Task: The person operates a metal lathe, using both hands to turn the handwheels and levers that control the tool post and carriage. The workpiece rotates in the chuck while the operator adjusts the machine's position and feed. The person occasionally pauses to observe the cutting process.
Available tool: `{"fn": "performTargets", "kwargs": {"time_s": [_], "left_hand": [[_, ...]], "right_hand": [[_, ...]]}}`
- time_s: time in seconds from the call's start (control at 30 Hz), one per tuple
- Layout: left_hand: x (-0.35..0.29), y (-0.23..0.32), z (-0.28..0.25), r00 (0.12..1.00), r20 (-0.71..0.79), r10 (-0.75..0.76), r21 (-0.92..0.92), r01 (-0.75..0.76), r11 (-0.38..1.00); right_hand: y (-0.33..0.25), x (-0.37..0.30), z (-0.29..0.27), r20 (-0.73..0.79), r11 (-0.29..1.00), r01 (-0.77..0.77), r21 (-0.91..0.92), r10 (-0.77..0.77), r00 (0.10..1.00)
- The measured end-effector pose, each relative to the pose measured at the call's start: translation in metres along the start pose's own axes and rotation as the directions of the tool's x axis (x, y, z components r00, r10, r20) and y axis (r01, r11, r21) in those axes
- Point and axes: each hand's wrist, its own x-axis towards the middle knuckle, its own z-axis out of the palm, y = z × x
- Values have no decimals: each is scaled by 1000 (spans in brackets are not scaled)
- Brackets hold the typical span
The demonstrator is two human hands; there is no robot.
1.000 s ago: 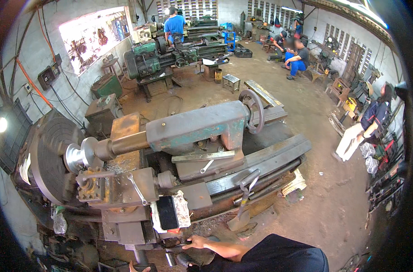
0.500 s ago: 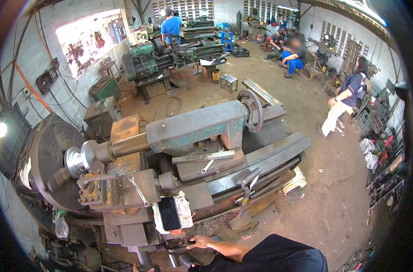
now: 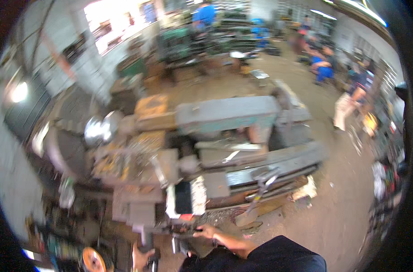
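My right hand (image 3: pixel 207 231) reaches in from the right, fingers closed round a dark handle (image 3: pixel 194 230) on the front of a large lathe. My left hand (image 3: pixel 141 258) is at the lower edge, thumb and fingers apart, beside a grey cylindrical handle (image 3: pixel 146 239). Above the hands, a dark phone (image 3: pixel 183 198) lies on a stained white cloth (image 3: pixel 199 196). A spanner (image 3: pixel 159 171) rests on the carriage. At left, a shiny metal workpiece (image 3: pixel 95 131) sits between the big round faceplate (image 3: pixel 69 152) and the tailstock (image 3: pixel 224 112). Motion blurs the whole view.
A flat bar (image 3: pixel 229 146) and a second spanner (image 3: pixel 231 156) lie at the tailstock base. A brush-like tool (image 3: pixel 256 201) leans at the bed's front. An orange-rimmed wheel (image 3: pixel 93 260) is at lower left. Several people are farther back, one walking (image 3: pixel 349 102) at right.
The view has swung left and down, so the lathe appears shifted right. More of my left hand shows at the lower edge. My right hand stays on the dark handle.
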Motion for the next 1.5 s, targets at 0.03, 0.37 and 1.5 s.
{"fn": "performTargets", "kwargs": {"time_s": [0.03, 0.37, 1.5], "left_hand": [[-6, 5, -2, 1000, -8, 15, 69, -15, 997], [-27, 24, -14, 1000, 5, -13, 98, 12, 995], [-23, 15, -11, 1000, 17, -8, 91, 6, 996]], "right_hand": [[1, -1, 1, -26, 998, -50, -29, 49, 998], [5, -1, -3, -41, 953, 182, 243, -177, 983], [-124, -19, -26, 235, 908, -299, -293, 372, 898]]}}
